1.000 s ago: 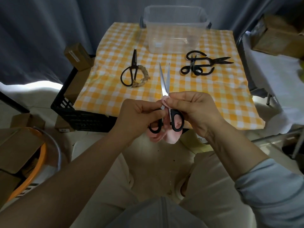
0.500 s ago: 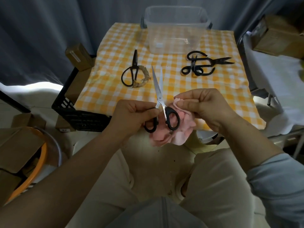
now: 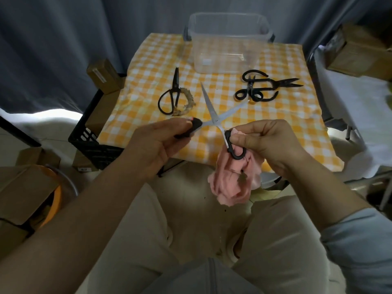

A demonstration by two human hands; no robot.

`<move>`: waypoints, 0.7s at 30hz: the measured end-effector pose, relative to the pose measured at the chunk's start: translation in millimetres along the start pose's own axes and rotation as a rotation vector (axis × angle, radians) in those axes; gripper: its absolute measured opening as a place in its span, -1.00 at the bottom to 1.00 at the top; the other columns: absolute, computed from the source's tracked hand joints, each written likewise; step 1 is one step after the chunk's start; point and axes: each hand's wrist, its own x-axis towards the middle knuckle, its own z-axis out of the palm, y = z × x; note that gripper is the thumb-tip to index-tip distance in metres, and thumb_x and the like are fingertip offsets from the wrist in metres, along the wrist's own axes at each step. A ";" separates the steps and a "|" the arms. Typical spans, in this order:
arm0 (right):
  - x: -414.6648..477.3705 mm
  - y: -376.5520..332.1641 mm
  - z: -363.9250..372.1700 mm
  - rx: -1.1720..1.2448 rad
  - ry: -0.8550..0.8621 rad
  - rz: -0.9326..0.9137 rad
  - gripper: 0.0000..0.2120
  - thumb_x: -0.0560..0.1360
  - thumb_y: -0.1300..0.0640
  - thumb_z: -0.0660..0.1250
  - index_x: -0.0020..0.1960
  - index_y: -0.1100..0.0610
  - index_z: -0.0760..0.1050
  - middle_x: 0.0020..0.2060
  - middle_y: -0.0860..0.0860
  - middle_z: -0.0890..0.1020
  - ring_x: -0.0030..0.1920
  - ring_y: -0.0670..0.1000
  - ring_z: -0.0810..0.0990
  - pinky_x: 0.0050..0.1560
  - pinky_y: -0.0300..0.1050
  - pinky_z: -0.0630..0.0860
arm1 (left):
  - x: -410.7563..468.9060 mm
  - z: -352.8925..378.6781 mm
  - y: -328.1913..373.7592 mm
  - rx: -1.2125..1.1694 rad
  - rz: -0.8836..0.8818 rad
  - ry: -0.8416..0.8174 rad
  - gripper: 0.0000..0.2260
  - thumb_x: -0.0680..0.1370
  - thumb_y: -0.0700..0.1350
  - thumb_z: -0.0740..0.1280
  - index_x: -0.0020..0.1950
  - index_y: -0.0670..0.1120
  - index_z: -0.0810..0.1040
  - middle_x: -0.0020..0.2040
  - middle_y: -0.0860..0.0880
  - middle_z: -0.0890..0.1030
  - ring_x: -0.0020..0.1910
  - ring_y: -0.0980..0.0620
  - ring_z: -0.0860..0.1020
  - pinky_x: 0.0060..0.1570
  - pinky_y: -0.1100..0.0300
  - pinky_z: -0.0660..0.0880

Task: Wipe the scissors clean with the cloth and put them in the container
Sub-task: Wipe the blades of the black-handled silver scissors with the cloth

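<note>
Both hands hold the scissors [image 3: 215, 119] by the handles. The left hand [image 3: 152, 143] grips one black loop, and the right hand [image 3: 269, 141] pinches the other loop together with the pink cloth [image 3: 229, 183], which hangs bunched below it. The blades are spread wide in an X, tips pointing toward the container [image 3: 212, 60]. The pair is held in the air on the near side of the container, above the front edge of the table [image 3: 275, 124].

Step in hand, by judgement: wiping, with the blades parted so that the inner faces can be reached. The next move would call for the cloth to be drawn along each blade from pivot to tip, fingers kept off the edges. The blades would then be closed and the pair carried forward into the container.

One black pair [image 3: 172, 94] lies on the table near-left of the container, and a tangle of black pairs [image 3: 261, 90] lies near-right.
</note>
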 end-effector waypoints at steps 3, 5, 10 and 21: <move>-3.5 7.9 8.7 0.084 0.046 0.018 -0.88 0.34 0.37 0.45 -0.14 0.25 0.63 -0.38 0.06 0.69 -0.38 -0.03 0.65 -0.32 -0.22 0.58 | -5.2 8.5 -17.8 -0.407 -0.200 0.027 -0.69 0.31 -0.18 0.40 0.00 -0.28 0.58 -0.13 -0.19 0.68 -0.18 0.00 0.68 -0.12 0.18 0.62; -5.5 13.5 16.9 0.100 0.056 0.023 -0.89 0.35 0.37 0.45 -0.15 0.23 0.63 -0.39 0.06 0.68 -0.38 -0.04 0.65 -0.32 -0.21 0.59 | -8.9 19.7 -31.5 -0.434 -0.240 0.016 -0.68 0.33 -0.19 0.40 0.04 -0.29 0.57 -0.09 -0.20 0.68 -0.16 -0.01 0.68 -0.09 0.16 0.61; -8.9 20.5 32.2 0.060 0.008 -0.021 -0.90 0.37 0.37 0.44 -0.14 0.23 0.64 -0.38 0.03 0.69 -0.36 -0.09 0.64 -0.29 -0.27 0.57 | -4.8 42.8 -39.0 -0.402 -0.155 0.123 -0.90 0.57 -0.24 0.27 -0.03 -0.25 0.56 -0.28 -0.13 0.67 -0.33 0.04 0.66 -0.34 0.22 0.61; 3.9 -17.5 -39.8 -0.187 0.320 -0.236 -0.86 0.36 0.00 0.43 -0.12 0.02 0.62 -0.24 -0.10 0.67 -0.21 -0.10 0.65 -0.24 -0.23 0.58 | -4.0 21.3 -34.5 -0.001 0.063 0.265 -0.94 0.49 -0.27 0.37 -0.08 -0.23 0.62 -0.13 -0.14 0.66 -0.21 0.02 0.63 -0.06 0.12 0.62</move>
